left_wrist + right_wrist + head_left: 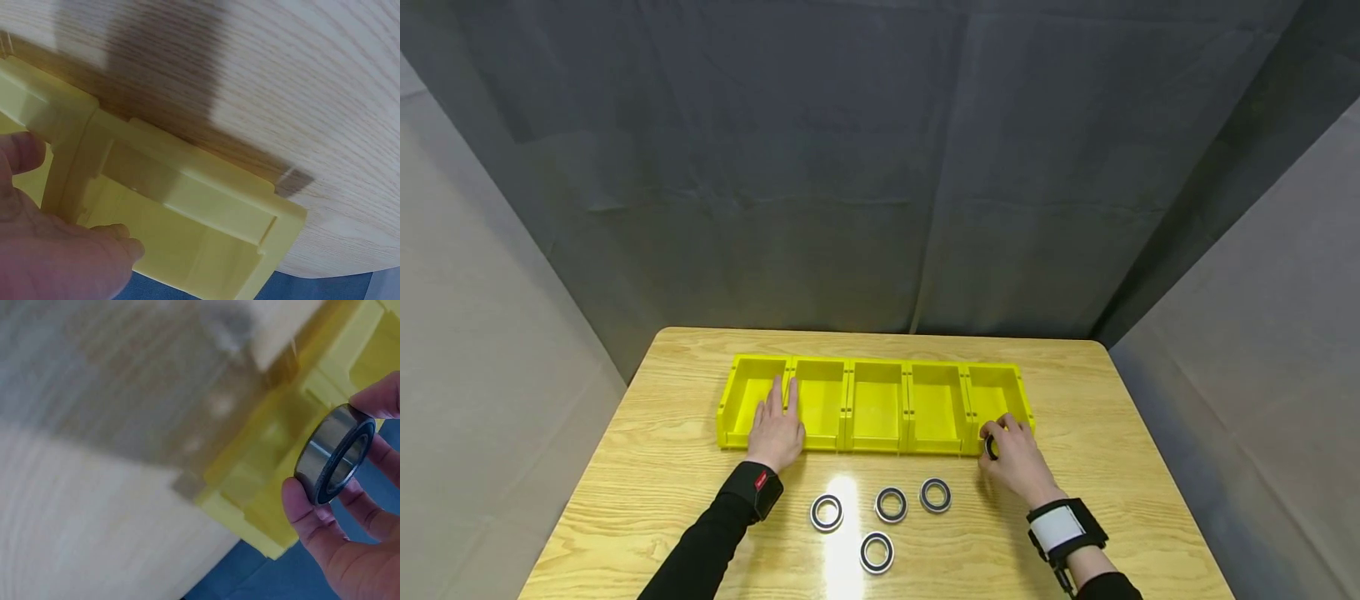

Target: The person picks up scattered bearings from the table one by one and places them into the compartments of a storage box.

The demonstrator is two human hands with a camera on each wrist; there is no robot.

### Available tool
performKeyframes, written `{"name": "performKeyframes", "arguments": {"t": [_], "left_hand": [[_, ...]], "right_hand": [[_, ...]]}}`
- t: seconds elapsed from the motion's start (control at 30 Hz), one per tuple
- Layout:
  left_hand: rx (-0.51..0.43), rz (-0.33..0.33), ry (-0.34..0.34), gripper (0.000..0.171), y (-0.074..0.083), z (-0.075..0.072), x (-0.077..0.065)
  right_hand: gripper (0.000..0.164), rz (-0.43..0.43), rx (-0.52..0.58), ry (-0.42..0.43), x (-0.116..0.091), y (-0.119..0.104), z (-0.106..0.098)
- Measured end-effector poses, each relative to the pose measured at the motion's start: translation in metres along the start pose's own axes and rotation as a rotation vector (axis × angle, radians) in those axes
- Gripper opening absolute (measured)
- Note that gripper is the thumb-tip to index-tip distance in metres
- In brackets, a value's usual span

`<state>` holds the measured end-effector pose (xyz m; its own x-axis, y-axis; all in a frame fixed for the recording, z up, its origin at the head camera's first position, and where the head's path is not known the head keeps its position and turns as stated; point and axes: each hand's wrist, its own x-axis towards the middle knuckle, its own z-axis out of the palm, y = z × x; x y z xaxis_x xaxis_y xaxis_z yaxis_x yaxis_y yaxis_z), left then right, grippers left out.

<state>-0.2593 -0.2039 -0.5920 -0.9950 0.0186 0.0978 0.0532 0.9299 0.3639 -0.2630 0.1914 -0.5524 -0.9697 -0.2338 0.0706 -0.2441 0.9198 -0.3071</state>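
Bearings point(891, 519), four, scattered toward the near edge of the table point(647, 500), another bearing point(320, 447) pinched by the right hand point(1021, 465) in a curled grip at the rightmost bin point(996, 392), left hand point(777, 433) laid outstretched across a divider point(72, 162), yellow bins point(877, 444) lined along the far edge.

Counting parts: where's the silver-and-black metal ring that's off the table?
At right in the head view, the ring is in the right hand, by the rightmost yellow plastic bin.
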Motion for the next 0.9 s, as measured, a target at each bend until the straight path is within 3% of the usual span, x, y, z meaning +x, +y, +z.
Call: {"name": "performKeyframes", "arguments": {"t": [0.33,0.9], "left_hand": [[-0.013,0.008,0.028,0.071,0.005,-0.004,-0.002],[-0.036,0.012,0.04,0.07,0.003,-0.002,-0.003]], "right_hand": [[0.03,-0.03,-0.02,0.092,0.03,0.011,-0.019],[0.03,-0.035,-0.027,0.06,0.059,0.01,-0.011]]}}
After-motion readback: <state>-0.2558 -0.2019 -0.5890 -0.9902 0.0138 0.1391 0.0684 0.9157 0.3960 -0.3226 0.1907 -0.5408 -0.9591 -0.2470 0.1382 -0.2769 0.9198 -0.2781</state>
